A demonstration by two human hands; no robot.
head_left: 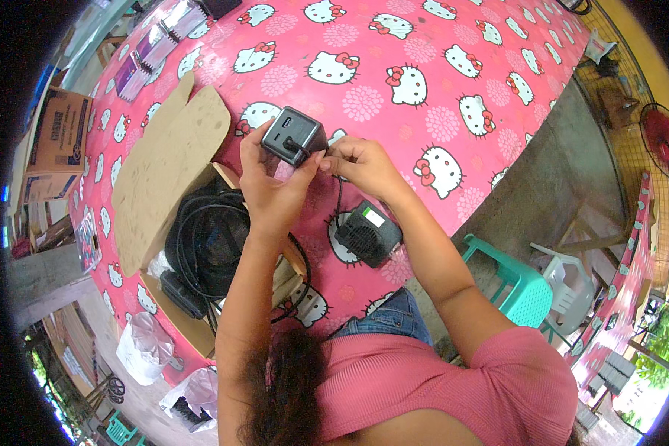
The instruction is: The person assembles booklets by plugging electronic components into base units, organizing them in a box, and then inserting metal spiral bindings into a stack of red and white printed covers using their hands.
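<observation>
Above the pink worktop (405, 119), a dark cube sits in two-handed company

Look around first, and it's a busy ring! On the left, an open cardboard box (163, 167) crowds right up beside the left forearm, its black cables (215, 230) coiled inside and spilling past the rim. Beyond it stands a brown carton (56, 137), with spiral notebooks (160, 44) farther up and a white plastic bag (145, 349) below. Off to the right, a turquoise chair (513, 286) and a white chair (569, 279) stand near the edge, and a red-centred fan (661, 141) shows beyond.

To the centre! The left hand (267, 175) cups the grey cube (295, 136), thumb and fingers on opposite sides, raised over the cloth. The right hand (360, 167) is in a narrow pinch at its corner, on the thin black cord (340, 195) plugged into the ported face. Just below, between the forearms, rests a vented black unit (367, 234).

Textures now: smooth, blunt-edged casing on the cube, ribbed slots on the unit, scuffed matt cardboard, glossy cat-and-flower cloth, crinkled plastic.
</observation>
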